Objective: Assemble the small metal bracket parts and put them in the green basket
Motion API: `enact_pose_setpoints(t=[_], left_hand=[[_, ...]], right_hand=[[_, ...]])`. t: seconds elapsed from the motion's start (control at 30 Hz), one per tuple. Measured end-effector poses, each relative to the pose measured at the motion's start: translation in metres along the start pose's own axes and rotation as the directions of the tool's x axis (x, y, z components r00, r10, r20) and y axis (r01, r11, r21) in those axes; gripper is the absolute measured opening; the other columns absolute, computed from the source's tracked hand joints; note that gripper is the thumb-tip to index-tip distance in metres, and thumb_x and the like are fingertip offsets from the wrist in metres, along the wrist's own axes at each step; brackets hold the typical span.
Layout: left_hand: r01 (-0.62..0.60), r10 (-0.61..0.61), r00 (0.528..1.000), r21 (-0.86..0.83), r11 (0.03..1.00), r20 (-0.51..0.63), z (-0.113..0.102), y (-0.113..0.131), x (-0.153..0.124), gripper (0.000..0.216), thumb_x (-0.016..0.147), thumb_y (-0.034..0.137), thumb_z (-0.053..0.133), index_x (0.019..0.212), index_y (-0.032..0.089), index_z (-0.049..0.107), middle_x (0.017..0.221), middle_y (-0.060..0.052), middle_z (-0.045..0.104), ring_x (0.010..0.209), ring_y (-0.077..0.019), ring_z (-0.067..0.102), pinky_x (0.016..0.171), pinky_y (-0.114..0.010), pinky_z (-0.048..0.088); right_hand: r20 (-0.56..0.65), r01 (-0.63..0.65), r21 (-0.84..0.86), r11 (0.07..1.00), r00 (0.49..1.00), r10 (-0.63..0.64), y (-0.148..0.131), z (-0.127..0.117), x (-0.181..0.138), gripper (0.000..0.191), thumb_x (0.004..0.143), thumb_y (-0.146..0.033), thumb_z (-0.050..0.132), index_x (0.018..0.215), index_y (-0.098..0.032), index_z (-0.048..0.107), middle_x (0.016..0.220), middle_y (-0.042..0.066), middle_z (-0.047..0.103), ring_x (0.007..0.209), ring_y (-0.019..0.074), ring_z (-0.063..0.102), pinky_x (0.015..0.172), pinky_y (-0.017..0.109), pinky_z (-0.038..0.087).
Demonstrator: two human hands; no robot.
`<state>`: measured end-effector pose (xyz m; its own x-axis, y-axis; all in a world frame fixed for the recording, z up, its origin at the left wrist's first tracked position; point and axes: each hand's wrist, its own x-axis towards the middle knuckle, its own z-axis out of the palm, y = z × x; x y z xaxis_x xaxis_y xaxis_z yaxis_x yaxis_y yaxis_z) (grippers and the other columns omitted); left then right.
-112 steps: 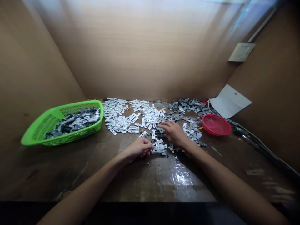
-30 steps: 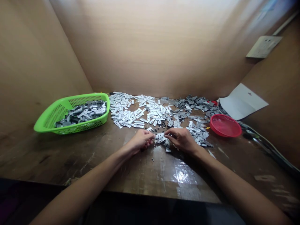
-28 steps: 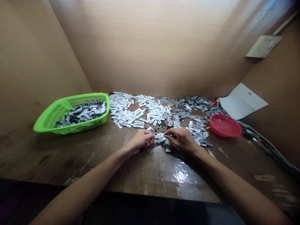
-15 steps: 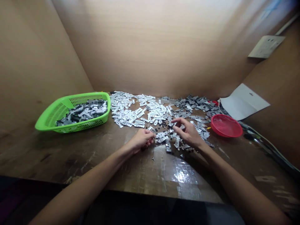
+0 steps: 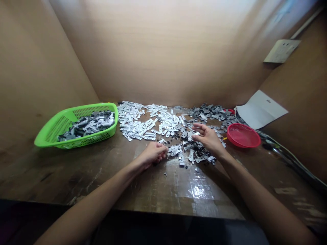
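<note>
A wide scatter of small flat metal pieces (image 5: 153, 122) covers the back of the wooden table (image 5: 153, 183), bright silver on the left, darker grey (image 5: 212, 111) on the right. My left hand (image 5: 152, 154) rests on the table with fingers curled, pinching a small silver piece (image 5: 174, 149) at the near edge of the scatter. My right hand (image 5: 208, 139) hovers over the pieces to the right, fingers loosely bent and apart, nothing plainly held.
A green plastic basket (image 5: 51, 131) with grey and silver pieces stands at the left. A red shallow dish (image 5: 241, 135) sits at the right, near a white sheet (image 5: 260, 109) and cables (image 5: 288, 158). Brown board walls enclose the table; a wall socket (image 5: 281, 51) is upper right.
My right hand let go of the piece it shared with my left hand and moved back and to the right over the pile. My left hand has stayed in place.
</note>
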<state>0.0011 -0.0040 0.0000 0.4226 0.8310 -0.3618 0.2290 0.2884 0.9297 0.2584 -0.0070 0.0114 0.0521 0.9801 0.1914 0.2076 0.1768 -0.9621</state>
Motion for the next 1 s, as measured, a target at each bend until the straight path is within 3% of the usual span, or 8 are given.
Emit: enact_pose_setpoints(t=[0.07, 0.2, 0.33, 0.4, 0.53, 0.6, 0.8, 1.0], left_hand=[[-0.006, 0.006, 1.0, -0.005, 1.0, 0.012, -0.001, 0.0, 0.0, 0.023, 0.068, 0.036, 0.06, 0.07, 0.013, 0.055, 0.053, 0.004, 0.048, 0.038, -0.0029, 0.037, 0.036, -0.015, 0.023], [-0.021, 0.022, 0.999, -0.02, 1.0, 0.029, -0.001, -0.001, 0.001, 0.023, 0.069, 0.035, 0.061, 0.069, 0.013, 0.054, 0.052, 0.004, 0.049, 0.038, -0.003, 0.037, 0.036, -0.015, 0.023], [-0.022, 0.022, 1.0, -0.017, 1.0, 0.022, -0.001, 0.0, 0.0, 0.024, 0.069, 0.035, 0.061, 0.065, 0.014, 0.051, 0.052, 0.004, 0.049, 0.038, -0.003, 0.037, 0.036, -0.015, 0.023], [-0.019, 0.019, 1.0, -0.011, 1.0, 0.018, 0.0, 0.001, 0.0, 0.024, 0.069, 0.035, 0.061, 0.064, 0.014, 0.051, 0.052, 0.004, 0.049, 0.038, -0.0029, 0.036, 0.036, -0.015, 0.023], [-0.009, 0.009, 1.0, 0.009, 1.0, 0.018, 0.001, 0.002, -0.001, 0.025, 0.069, 0.036, 0.061, 0.064, 0.014, 0.05, 0.052, 0.004, 0.048, 0.038, -0.0028, 0.036, 0.037, -0.015, 0.022], [-0.007, 0.007, 1.0, 0.016, 1.0, 0.019, 0.001, 0.002, -0.001, 0.025, 0.069, 0.036, 0.061, 0.065, 0.014, 0.051, 0.053, 0.004, 0.049, 0.039, -0.0028, 0.037, 0.037, -0.015, 0.022], [-0.03, 0.03, 1.0, 0.058, 0.998, 0.01, 0.003, 0.001, 0.0, 0.024, 0.07, 0.036, 0.06, 0.065, 0.014, 0.054, 0.052, 0.003, 0.05, 0.039, -0.0035, 0.039, 0.037, -0.016, 0.024], [-0.032, 0.033, 0.999, 0.079, 0.996, -0.002, 0.004, 0.0, 0.001, 0.022, 0.069, 0.035, 0.06, 0.069, 0.013, 0.057, 0.051, 0.003, 0.051, 0.039, -0.0041, 0.04, 0.037, -0.016, 0.025]], right_hand=[[-0.018, -0.003, -0.006, 1.0, 1.0, 0.003, -0.001, -0.001, 0.0, 0.056, 0.064, -0.025, 0.072, 0.116, -0.02, 0.052, 0.114, 0.01, 0.06, 0.103, 0.0215, 0.058, 0.082, 0.034, 0.053], [-0.003, -0.088, 0.039, 0.995, 0.996, 0.088, 0.001, 0.0, -0.001, 0.037, 0.068, -0.033, 0.07, 0.098, -0.015, 0.063, 0.091, 0.008, 0.068, 0.078, 0.0173, 0.065, 0.074, 0.033, 0.054], [-0.023, -0.105, 0.111, 0.988, 0.994, 0.108, 0.0, 0.001, -0.001, 0.034, 0.072, -0.035, 0.067, 0.1, -0.017, 0.063, 0.092, 0.008, 0.068, 0.079, 0.0171, 0.065, 0.075, 0.033, 0.053], [-0.019, -0.082, 0.059, 0.995, 0.996, 0.083, -0.004, -0.001, -0.001, 0.032, 0.071, -0.035, 0.067, 0.097, -0.017, 0.065, 0.09, 0.008, 0.069, 0.079, 0.0176, 0.065, 0.075, 0.033, 0.052], [-0.047, 0.072, -0.216, 0.974, 0.995, -0.084, -0.016, -0.004, -0.004, 0.024, 0.067, -0.037, 0.069, 0.08, -0.016, 0.07, 0.083, 0.006, 0.068, 0.076, 0.018, 0.062, 0.072, 0.032, 0.05], [-0.068, 0.093, -0.251, 0.964, 0.991, -0.114, -0.022, -0.002, -0.007, 0.026, 0.068, -0.039, 0.068, 0.079, -0.016, 0.071, 0.078, 0.006, 0.068, 0.07, 0.0165, 0.06, 0.067, 0.03, 0.049], [0.067, -0.023, 0.047, 0.999, 0.998, 0.02, -0.031, 0.027, -0.024, 0.031, 0.069, -0.04, 0.067, 0.085, -0.012, 0.068, 0.068, 0.004, 0.064, 0.055, 0.0104, 0.052, 0.053, 0.024, 0.044], [0.094, -0.06, 0.03, 0.998, 0.994, 0.056, -0.025, 0.044, -0.032, 0.026, 0.069, -0.037, 0.066, 0.076, -0.013, 0.066, 0.063, 0.003, 0.061, 0.053, 0.0104, 0.052, 0.05, 0.024, 0.043]])
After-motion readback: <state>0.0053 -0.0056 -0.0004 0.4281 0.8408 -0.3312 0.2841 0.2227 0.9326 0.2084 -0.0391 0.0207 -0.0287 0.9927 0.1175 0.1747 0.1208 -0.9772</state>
